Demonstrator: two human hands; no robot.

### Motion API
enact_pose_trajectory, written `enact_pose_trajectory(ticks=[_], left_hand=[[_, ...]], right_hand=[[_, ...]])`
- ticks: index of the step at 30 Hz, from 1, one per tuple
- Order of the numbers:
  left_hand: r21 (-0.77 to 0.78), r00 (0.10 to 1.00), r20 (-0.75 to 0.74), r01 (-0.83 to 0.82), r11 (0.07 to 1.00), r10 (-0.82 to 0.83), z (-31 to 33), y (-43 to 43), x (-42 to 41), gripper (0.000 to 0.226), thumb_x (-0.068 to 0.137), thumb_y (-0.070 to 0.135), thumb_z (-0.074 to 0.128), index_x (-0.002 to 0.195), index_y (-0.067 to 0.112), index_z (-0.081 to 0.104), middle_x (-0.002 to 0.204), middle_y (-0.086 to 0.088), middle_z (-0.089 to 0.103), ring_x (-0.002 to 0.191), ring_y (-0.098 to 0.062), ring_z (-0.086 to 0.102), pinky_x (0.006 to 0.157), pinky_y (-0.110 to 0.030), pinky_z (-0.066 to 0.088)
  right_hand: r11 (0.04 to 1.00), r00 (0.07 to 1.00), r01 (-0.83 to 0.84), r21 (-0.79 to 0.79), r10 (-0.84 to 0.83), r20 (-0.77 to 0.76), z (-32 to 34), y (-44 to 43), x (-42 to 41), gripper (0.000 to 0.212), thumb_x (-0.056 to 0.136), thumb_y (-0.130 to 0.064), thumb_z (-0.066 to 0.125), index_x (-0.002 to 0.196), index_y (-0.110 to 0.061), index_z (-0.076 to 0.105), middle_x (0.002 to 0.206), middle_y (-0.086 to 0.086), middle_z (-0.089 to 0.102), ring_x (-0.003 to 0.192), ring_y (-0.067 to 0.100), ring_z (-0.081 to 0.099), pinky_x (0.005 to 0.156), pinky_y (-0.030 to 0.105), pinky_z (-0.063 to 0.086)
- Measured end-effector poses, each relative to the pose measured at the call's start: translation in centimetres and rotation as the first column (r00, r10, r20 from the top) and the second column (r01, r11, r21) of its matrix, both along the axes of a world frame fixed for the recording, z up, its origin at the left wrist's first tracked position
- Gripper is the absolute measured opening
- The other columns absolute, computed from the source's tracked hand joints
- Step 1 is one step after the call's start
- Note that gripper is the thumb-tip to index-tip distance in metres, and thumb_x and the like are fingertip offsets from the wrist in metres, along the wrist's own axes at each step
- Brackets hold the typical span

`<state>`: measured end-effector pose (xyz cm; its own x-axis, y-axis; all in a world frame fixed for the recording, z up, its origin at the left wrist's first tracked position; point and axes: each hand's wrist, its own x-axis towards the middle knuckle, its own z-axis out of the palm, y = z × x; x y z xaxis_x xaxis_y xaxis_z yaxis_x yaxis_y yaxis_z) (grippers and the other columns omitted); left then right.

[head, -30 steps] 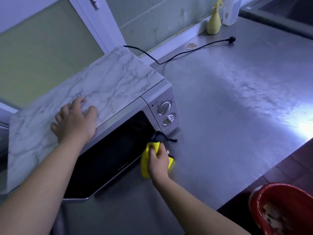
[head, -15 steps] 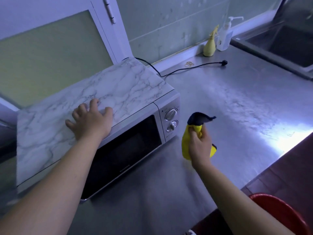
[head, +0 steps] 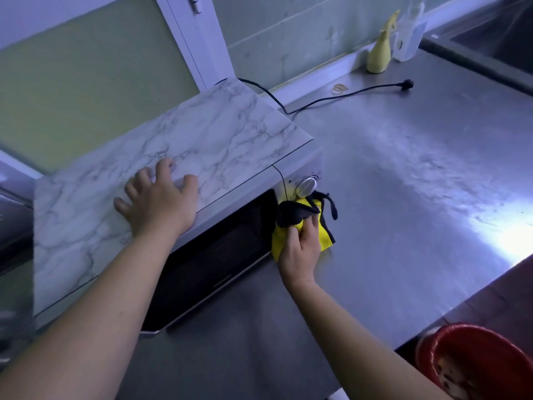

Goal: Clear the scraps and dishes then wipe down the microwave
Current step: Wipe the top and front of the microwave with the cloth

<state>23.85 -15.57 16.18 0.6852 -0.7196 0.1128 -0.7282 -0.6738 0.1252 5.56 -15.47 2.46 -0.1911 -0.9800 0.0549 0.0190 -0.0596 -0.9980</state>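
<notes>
The microwave [head: 219,145] has a marble-patterned top and a dark door, and stands on the steel counter [head: 403,203] at the left. My left hand [head: 157,200] rests flat on its top near the front edge, fingers spread. My right hand [head: 301,246] grips a yellow cloth with black trim [head: 323,226] and presses it against the control panel, just below the upper knob [head: 307,186]. The lower knob is hidden behind the cloth.
The unplugged power cord [head: 346,95] trails across the counter behind the microwave. A yellow spray bottle [head: 380,53] and a clear pump bottle [head: 409,33] stand by the wall. A sink [head: 490,39] is at top right. A red bin [head: 478,362] sits below the counter edge.
My right hand, which had pulled the cloth away from the microwave half a second ago, has brought it back against the control panel. My left hand stays on the top.
</notes>
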Motion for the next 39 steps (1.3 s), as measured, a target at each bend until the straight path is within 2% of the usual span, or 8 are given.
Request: enact_pose_trajectory(ticks=[5, 8, 12, 16, 24, 29, 33, 39], left_hand=[[-0.004, 1.0, -0.006, -0.001, 1.0, 0.001, 0.1, 0.0, -0.1, 0.049, 0.09, 0.051, 0.035, 0.137, 0.037, 0.038, 0.148, -0.007, 0.034, 0.138, -0.029, 0.027, 0.11, -0.053, 0.017], [-0.017, 1.0, -0.022, -0.001, 1.0, 0.0, 0.3, 0.1, -0.2, 0.049, 0.09, 0.05, 0.036, 0.137, 0.038, 0.04, 0.148, -0.006, 0.034, 0.138, -0.029, 0.027, 0.111, -0.052, 0.017], [-0.017, 0.999, -0.033, 0.002, 1.0, -0.003, 0.5, 0.2, -0.4, 0.047, 0.091, 0.05, 0.036, 0.136, 0.038, 0.04, 0.148, -0.006, 0.034, 0.138, -0.028, 0.027, 0.111, -0.052, 0.017], [-0.009, 1.0, -0.027, 0.004, 1.0, -0.005, 0.5, 0.2, -0.4, 0.048, 0.09, 0.052, 0.035, 0.136, 0.038, 0.04, 0.147, -0.006, 0.035, 0.137, -0.028, 0.027, 0.11, -0.051, 0.018], [-0.015, 1.0, -0.008, -0.003, 1.0, 0.003, 0.4, 0.2, -0.3, 0.048, 0.09, 0.053, 0.037, 0.137, 0.039, 0.04, 0.149, -0.008, 0.035, 0.137, -0.03, 0.029, 0.11, -0.052, 0.019], [-0.018, 1.0, -0.009, -0.008, 1.0, 0.007, 0.4, 0.1, -0.4, 0.048, 0.091, 0.052, 0.038, 0.137, 0.039, 0.041, 0.148, -0.007, 0.036, 0.136, -0.03, 0.029, 0.11, -0.051, 0.02], [-0.02, 1.0, -0.001, -0.009, 1.0, 0.009, 0.3, 0.0, -0.3, 0.047, 0.091, 0.051, 0.038, 0.136, 0.039, 0.041, 0.147, -0.006, 0.036, 0.136, -0.029, 0.03, 0.109, -0.051, 0.021], [-0.018, 1.0, -0.005, -0.018, 1.0, 0.018, 0.2, 0.0, -0.2, 0.046, 0.091, 0.051, 0.037, 0.136, 0.04, 0.04, 0.147, -0.006, 0.036, 0.136, -0.03, 0.03, 0.11, -0.051, 0.02]], right_hand=[[0.998, 0.993, -0.058, -0.016, 0.056, -0.106, -0.4, 0.4, -1.2, 0.022, 0.079, -0.003, 0.041, 0.095, 0.004, 0.054, 0.134, 0.0, 0.055, 0.141, 0.026, 0.04, 0.086, -0.001, 0.029], [0.964, 0.956, -0.262, -0.04, 0.253, -0.145, -0.1, 1.4, -2.9, 0.03, 0.081, 0.003, 0.045, 0.104, -0.005, 0.062, 0.106, -0.017, 0.058, 0.122, 0.01, 0.054, 0.09, 0.008, 0.037], [0.898, 0.929, -0.368, 0.24, 0.348, 0.123, 0.5, 2.0, -6.5, 0.014, 0.075, -0.021, 0.05, 0.078, -0.011, 0.058, 0.065, -0.009, 0.054, 0.063, 0.006, 0.049, 0.06, 0.025, 0.044], [0.934, 0.977, -0.171, 0.314, 0.121, 0.174, 1.3, 0.7, -10.9, 0.01, 0.084, -0.02, 0.055, 0.083, -0.013, 0.062, 0.074, -0.002, 0.058, 0.073, 0.013, 0.054, 0.071, 0.034, 0.045], [0.989, 0.998, -0.034, -0.147, 0.04, 0.041, 7.9, -5.8, -8.6, 0.029, 0.089, -0.014, 0.04, 0.113, -0.011, 0.056, 0.086, -0.005, 0.053, 0.078, 0.01, 0.044, 0.075, 0.031, 0.042], [0.988, 0.996, 0.087, -0.125, -0.085, 0.023, 7.8, -5.4, -1.6, 0.035, 0.089, -0.016, 0.036, 0.117, -0.029, 0.052, 0.074, 0.003, 0.047, 0.066, 0.023, 0.042, 0.062, 0.046, 0.041], [0.945, 0.994, 0.105, -0.309, -0.1, 0.031, 7.2, -5.0, -1.2, 0.048, 0.088, -0.002, 0.04, 0.129, -0.026, 0.048, 0.118, 0.001, 0.059, 0.11, 0.026, 0.055, 0.096, 0.04, 0.043], [0.976, 0.979, -0.057, -0.21, 0.013, -0.205, 5.1, -0.7, 0.2, 0.057, 0.084, -0.003, 0.045, 0.14, -0.014, 0.05, 0.153, -0.02, 0.037, 0.151, 0.019, 0.022, 0.12, 0.05, 0.016]])
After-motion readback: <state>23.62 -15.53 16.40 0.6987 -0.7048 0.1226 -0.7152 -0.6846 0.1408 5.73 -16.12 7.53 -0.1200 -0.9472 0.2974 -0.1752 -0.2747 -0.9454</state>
